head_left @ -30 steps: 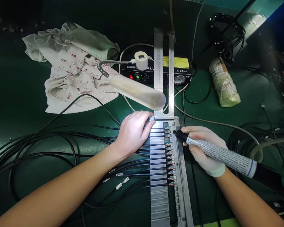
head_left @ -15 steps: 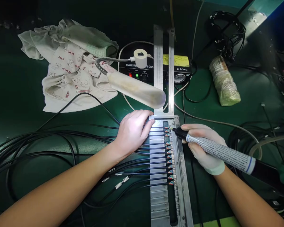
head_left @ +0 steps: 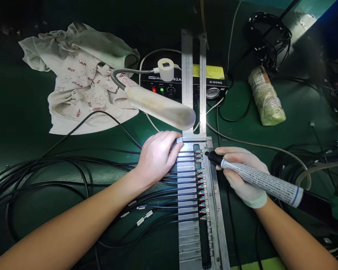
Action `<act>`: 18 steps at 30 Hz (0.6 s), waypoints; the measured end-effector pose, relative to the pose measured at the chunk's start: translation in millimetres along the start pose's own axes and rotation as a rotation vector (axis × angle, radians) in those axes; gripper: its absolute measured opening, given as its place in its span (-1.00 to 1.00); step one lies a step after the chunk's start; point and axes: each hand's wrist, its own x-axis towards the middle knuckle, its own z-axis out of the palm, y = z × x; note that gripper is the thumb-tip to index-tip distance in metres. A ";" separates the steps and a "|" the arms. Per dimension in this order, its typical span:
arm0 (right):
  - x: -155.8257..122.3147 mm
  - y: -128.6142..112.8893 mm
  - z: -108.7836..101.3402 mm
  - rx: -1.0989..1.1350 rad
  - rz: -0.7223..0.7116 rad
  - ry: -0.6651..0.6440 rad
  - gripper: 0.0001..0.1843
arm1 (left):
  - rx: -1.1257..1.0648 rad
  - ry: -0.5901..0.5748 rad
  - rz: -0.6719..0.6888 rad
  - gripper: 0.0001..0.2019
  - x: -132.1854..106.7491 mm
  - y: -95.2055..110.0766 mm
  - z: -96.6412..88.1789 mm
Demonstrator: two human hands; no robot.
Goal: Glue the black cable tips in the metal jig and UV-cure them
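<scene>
A long metal fixture (head_left: 188, 236) lies lengthwise on the green table, with several black cables (head_left: 187, 194) set side by side in its slots. Their coloured wire ends (head_left: 201, 198) meet a row of small connectors along the right rail. My left hand (head_left: 157, 153), bare, grips the fixture's upper left corner with index finger and thumb; the other fingers are hidden. In my right hand (head_left: 243, 172), wearing a whitish glove, is a thick pen-shaped glue dispenser (head_left: 261, 180) with a printed barrel. Its black nose points left, the thin tip close to the uppermost connector.
A white lamp head (head_left: 160, 108) on a bendable neck hangs over the fixture's top. Behind stands a black control box (head_left: 152, 83) with lit indicators and a gauge. Also around are crumpled cloth (head_left: 81, 90), a plastic-wrapped bundle (head_left: 267, 97), and coiled cables (head_left: 270, 37).
The whole view has shifted very slightly. Both hands and the glue dispenser keep practically the same place at the fixture.
</scene>
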 end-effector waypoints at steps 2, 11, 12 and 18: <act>0.0 0.0 0.1 -0.002 -0.004 -0.002 -0.63 | -0.002 0.002 0.002 -0.78 0.2 -0.1 -0.2; 1.9 -1.2 -0.2 -0.022 -0.007 -0.011 -0.66 | -0.003 0.000 -0.002 -0.79 0.5 0.3 0.2; 2.2 -1.6 -0.2 -0.024 -0.009 -0.011 -0.67 | -0.004 0.000 -0.001 -0.79 0.3 0.4 0.0; 1.8 -1.3 -0.5 -0.025 -0.007 -0.014 -0.66 | 0.002 0.002 0.000 -0.78 -0.7 -0.1 -0.3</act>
